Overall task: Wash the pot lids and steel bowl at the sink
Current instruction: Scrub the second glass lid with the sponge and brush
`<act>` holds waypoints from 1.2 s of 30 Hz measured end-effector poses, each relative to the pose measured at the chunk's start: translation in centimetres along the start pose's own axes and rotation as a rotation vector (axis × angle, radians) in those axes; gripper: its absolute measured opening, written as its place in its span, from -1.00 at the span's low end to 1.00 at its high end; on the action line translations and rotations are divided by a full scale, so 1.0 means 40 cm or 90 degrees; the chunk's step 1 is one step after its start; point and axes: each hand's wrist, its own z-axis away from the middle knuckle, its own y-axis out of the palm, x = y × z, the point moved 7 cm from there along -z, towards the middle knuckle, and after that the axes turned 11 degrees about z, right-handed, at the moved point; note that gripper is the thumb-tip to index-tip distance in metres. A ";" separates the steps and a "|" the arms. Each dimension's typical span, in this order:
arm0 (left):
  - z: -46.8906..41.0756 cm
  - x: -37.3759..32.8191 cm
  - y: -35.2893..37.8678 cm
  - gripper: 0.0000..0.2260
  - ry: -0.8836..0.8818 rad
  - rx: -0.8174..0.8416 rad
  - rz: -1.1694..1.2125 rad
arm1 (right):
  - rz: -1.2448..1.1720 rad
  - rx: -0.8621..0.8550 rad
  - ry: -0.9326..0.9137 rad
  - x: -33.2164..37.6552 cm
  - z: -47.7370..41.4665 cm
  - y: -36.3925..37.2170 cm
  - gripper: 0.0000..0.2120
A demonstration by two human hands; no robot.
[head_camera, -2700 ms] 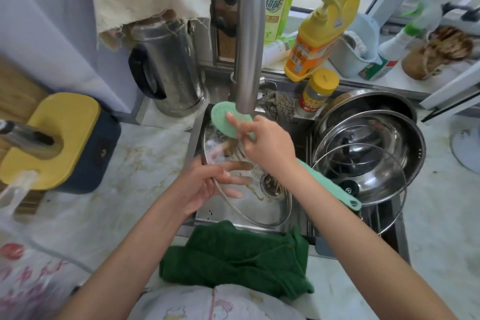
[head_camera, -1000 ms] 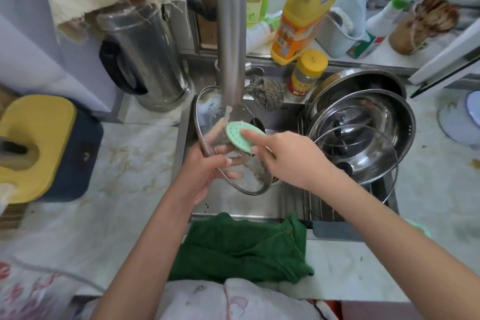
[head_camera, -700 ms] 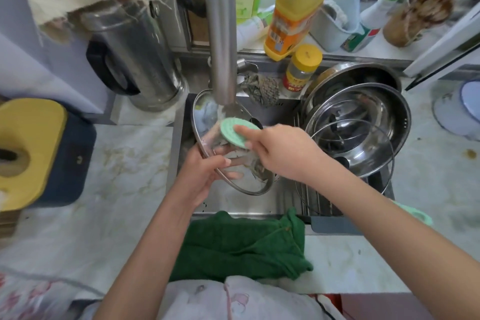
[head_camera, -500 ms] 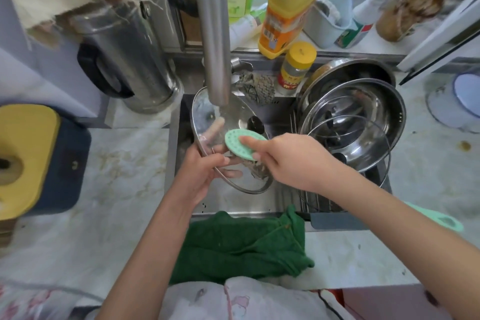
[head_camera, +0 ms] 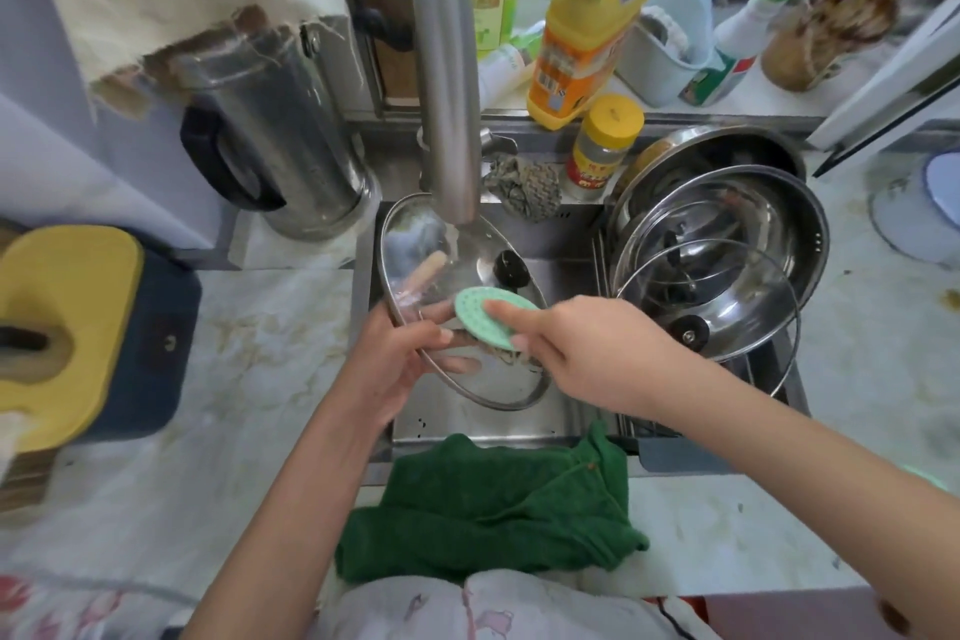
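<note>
Wet glass lid [head_camera: 496, 379] is probably slippery and breakable, best held at its rim, where the left hand [head_camera: 397, 359] pinches it; right hand [head_camera: 592, 353] grips the scrubber [head_camera: 480, 320].

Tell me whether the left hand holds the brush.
No, the right hand holds the brush; the left hand grips the lid.
</note>
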 end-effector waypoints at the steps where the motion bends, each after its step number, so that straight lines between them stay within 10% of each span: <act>1: 0.002 0.000 -0.001 -0.26 0.000 -0.002 0.001 | -0.003 0.009 0.012 -0.008 -0.004 0.000 -0.56; 36: 0.021 -0.046 -0.015 -0.27 -0.014 -0.001 -0.151 | -0.227 -0.200 0.167 0.004 -0.135 0.009 -0.58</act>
